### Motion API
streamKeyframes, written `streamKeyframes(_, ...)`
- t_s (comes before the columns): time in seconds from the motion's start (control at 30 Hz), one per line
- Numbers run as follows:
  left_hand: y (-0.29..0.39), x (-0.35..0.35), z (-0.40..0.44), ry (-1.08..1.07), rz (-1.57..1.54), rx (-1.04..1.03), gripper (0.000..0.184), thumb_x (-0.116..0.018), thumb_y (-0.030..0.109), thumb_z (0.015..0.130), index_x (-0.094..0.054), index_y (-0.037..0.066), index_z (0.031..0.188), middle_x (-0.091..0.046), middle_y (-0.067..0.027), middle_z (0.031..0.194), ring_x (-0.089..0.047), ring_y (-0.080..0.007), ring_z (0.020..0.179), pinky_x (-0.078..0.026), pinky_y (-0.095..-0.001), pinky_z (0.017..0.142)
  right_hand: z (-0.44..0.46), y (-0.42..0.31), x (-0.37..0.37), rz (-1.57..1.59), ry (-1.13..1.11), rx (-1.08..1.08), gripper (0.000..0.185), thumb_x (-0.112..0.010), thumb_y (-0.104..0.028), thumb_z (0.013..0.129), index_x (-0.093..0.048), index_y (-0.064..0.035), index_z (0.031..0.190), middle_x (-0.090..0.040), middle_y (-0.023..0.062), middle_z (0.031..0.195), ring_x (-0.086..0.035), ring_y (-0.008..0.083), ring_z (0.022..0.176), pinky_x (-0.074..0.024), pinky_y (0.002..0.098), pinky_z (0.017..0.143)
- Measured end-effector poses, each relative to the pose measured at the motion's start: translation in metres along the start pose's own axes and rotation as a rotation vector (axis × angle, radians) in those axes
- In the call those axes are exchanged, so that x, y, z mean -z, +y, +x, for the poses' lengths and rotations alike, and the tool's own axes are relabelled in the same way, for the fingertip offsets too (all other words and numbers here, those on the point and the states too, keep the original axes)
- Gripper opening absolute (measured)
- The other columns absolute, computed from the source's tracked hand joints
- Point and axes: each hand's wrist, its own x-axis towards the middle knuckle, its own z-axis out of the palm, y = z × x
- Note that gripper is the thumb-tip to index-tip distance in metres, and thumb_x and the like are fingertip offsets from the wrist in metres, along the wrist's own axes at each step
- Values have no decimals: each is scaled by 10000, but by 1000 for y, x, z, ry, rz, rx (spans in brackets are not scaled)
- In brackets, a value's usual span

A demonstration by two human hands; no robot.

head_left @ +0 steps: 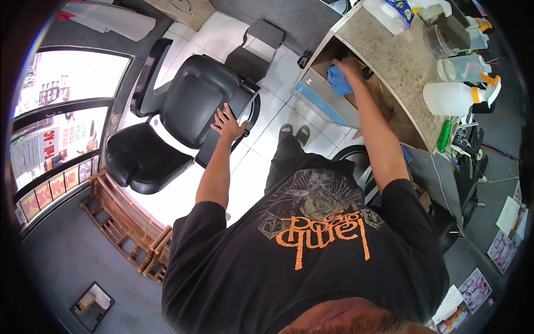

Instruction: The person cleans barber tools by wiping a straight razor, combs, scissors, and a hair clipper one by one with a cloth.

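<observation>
My left hand [229,126] is spread with its fingers apart at the armrest of a black barber chair [194,92]; I cannot tell if it touches the padding. On the other side, my right hand [349,69] reaches into an opening under the counter, closed on a blue cloth [338,81]. Part of that hand's fingers is hidden by the cloth and the shadow inside. The cloth hangs crumpled over the edge of a pulled-out drawer [322,103] with a light blue strip on its front.
Spray bottles, including a white one with an orange nozzle [451,99], stand on the speckled counter [392,53]. A green bottle [444,136] lies near its edge, close to cords and tools. A bamboo bench [125,222] is by the glass door at left.
</observation>
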Motion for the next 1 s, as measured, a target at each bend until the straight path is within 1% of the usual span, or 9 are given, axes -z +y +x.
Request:
streamKeyframes(0.2,-3,-2,2,13,9,-10,1265,-725,605,857,172,170,1636,33,-293,1675,-7,-511,1542,-31,-754,1157,-52,17,22,40,74,163,674,-726,-520,836,-701,21,1237,-700,272,1204,-652,415,1176,-508,431,998)
streamKeyframes(0.3,-3,-4,4,29,10,-13,1272,-727,607,851,169,162,1636,25,-299,1671,-18,-517,1537,-41,-756,1156,-91,42,12,134,100,239,543,-735,-509,853,-736,-21,1090,-750,200,1063,-718,342,993,-545,407,864)
streamKeyframes(0.4,-4,-7,5,25,32,-11,1274,-716,617,857,183,153,1632,33,-307,1668,-7,-511,1539,-40,-756,1157,-155,39,21,500,-186,198,420,-762,-421,885,-726,-23,1015,-729,113,902,-677,199,840,-522,334,780)
streamKeyframes(0.63,0,-9,-2,85,20,-54,1254,-695,618,878,186,136,1628,39,-339,1651,2,-514,1536,-27,-764,1148,-240,43,-1,578,-272,212,335,-742,-365,944,-701,-32,934,-654,20,793,-579,96,793,-475,279,737)
streamKeyframes(0.77,-9,-23,0,284,-207,-193,1057,-667,528,940,-23,71,1643,-42,-361,1640,-45,-551,1519,-41,-734,1167,-266,33,-7,665,-256,142,342,-737,-366,950,-674,-34,895,-641,14,791,-560,84,757,-463,272,694)
streamKeyframes(0.83,24,-13,-25,498,-303,-445,715,-596,428,1015,-373,-24,1524,-178,-341,1631,-181,-536,1494,-178,-632,1194,-275,32,-18,721,-286,112,312,-728,-327,957,-675,-23,907,-664,9,791,-583,82,766,-482,270,703)
streamKeyframes(0.9,74,11,-63,457,-494,-796,583,-541,408,1057,-516,-49,1418,-427,-316,1516,-399,-407,1427,-303,-514,1168,-274,37,-29,604,-298,194,335,-735,-355,937,-710,-25,989,-702,70,800,-639,145,761,-514,318,730)
streamKeyframes(0.97,130,60,-120,-280,-882,-666,562,-490,442,1086,-541,7,1437,-584,-232,1401,-546,-292,1328,-393,-420,1133,-275,29,-32,612,-293,270,325,-736,-339,934,-710,-23,1007,-718,94,838,-663,179,785,-523,334,754)
streamKeyframes(1.0,146,60,-130,-466,-1044,-623,546,-488,426,1093,-563,-14,1406,-627,-188,1341,-576,-244,1260,-419,-374,1087,-277,26,-34,615,-295,306,321,-736,-330,933,-710,-21,1015,-726,106,857,-675,196,797,-528,342,766)
